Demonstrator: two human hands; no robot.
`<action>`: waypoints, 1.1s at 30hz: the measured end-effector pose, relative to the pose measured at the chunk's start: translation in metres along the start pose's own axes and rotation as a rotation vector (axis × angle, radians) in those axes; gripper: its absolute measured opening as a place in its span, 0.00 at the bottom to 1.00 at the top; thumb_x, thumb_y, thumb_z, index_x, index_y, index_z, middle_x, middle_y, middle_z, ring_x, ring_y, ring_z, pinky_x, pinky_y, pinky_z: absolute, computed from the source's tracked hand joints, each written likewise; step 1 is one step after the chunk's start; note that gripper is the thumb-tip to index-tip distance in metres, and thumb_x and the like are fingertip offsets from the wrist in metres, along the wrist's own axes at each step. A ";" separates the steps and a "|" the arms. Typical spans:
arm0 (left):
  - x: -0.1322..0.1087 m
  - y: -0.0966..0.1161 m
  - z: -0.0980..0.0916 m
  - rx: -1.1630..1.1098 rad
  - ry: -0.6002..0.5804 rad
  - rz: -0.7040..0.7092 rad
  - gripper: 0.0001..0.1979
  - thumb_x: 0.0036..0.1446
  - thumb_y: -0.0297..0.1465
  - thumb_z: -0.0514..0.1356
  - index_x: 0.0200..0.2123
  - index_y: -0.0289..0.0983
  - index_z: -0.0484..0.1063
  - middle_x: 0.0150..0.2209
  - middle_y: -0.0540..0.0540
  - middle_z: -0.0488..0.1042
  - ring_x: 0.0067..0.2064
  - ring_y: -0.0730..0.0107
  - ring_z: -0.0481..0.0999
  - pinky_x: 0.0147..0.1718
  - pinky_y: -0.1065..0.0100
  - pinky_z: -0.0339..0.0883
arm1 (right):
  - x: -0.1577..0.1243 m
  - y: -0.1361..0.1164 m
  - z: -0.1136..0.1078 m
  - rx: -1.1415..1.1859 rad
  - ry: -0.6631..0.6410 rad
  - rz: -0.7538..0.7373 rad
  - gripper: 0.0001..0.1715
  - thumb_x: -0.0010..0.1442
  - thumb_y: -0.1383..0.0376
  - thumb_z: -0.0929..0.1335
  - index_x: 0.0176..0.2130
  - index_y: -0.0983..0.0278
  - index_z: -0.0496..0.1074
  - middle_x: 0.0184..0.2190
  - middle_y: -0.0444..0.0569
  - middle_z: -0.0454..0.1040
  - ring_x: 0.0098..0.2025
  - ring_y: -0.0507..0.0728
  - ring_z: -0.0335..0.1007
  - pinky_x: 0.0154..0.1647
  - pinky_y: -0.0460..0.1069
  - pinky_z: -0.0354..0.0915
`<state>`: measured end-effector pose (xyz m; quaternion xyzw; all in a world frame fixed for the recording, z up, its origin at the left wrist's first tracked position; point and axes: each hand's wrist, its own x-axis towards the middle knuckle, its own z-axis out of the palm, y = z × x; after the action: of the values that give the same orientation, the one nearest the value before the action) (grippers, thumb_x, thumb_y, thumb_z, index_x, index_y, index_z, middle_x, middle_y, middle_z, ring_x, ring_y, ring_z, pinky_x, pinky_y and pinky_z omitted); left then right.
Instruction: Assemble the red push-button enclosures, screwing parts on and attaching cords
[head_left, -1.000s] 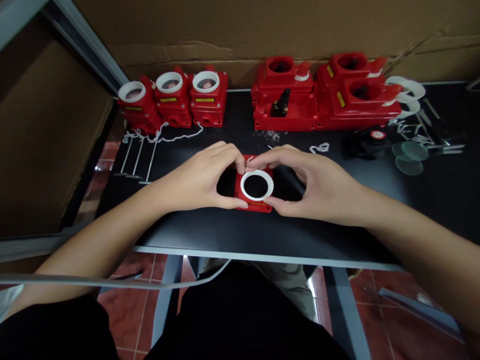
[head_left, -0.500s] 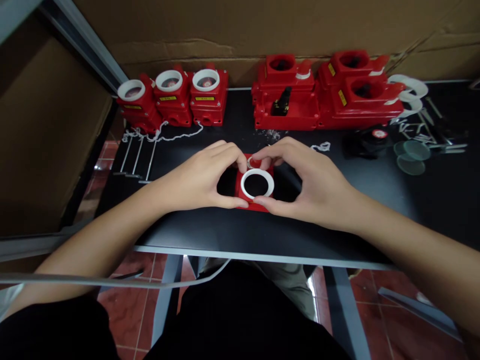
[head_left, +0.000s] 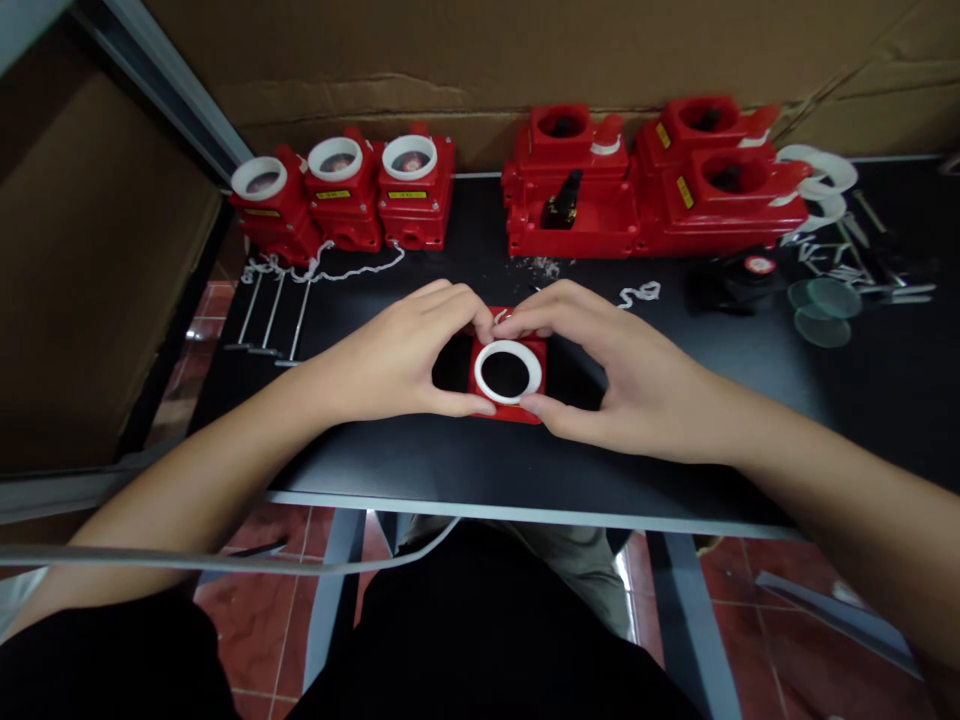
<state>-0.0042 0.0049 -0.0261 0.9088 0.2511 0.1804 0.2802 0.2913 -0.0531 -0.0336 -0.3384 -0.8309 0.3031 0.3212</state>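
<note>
Curving left hand [head_left: 405,350], right hand [head_left: 637,380] around red housing [head_left: 516,413].

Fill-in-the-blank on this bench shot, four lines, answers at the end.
1. Between the left hand and the right hand, the ring over the red cover is colored ____.
2. At the back left of the table stand ____ red boxes topped with rings.
3. As pictured, the glass discs lie to the ____ of the loose white string.
4. Inside the open red box, the part is mostly colored ____.

Missing words: white; three; right; black.
</note>
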 end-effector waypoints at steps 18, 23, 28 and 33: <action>-0.001 0.003 -0.001 -0.001 0.002 0.011 0.23 0.68 0.45 0.82 0.54 0.42 0.77 0.55 0.43 0.86 0.55 0.52 0.83 0.54 0.57 0.74 | 0.005 -0.004 -0.007 -0.112 -0.008 -0.022 0.20 0.72 0.52 0.82 0.59 0.51 0.85 0.58 0.54 0.87 0.58 0.70 0.84 0.61 0.69 0.81; 0.000 0.002 -0.001 0.013 0.022 0.064 0.23 0.68 0.43 0.82 0.54 0.41 0.77 0.54 0.45 0.86 0.53 0.55 0.83 0.53 0.59 0.74 | 0.003 0.003 -0.004 -0.114 0.029 -0.095 0.13 0.74 0.52 0.82 0.49 0.56 0.83 0.56 0.54 0.88 0.55 0.66 0.85 0.58 0.64 0.81; -0.001 0.004 -0.002 0.034 0.023 0.066 0.22 0.69 0.41 0.82 0.53 0.41 0.77 0.53 0.45 0.85 0.53 0.55 0.83 0.53 0.60 0.73 | 0.002 0.009 -0.001 -0.064 0.077 -0.115 0.16 0.75 0.51 0.82 0.42 0.57 0.83 0.54 0.54 0.90 0.52 0.65 0.87 0.55 0.62 0.80; -0.001 0.004 -0.003 0.033 0.011 0.037 0.22 0.68 0.42 0.82 0.54 0.41 0.77 0.53 0.45 0.85 0.54 0.55 0.83 0.53 0.60 0.74 | 0.001 0.010 -0.002 -0.071 0.079 -0.133 0.16 0.74 0.51 0.83 0.42 0.58 0.84 0.54 0.54 0.90 0.51 0.64 0.87 0.55 0.62 0.81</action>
<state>-0.0048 0.0029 -0.0221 0.9168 0.2389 0.1861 0.2604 0.2956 -0.0459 -0.0392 -0.3054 -0.8484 0.2380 0.3610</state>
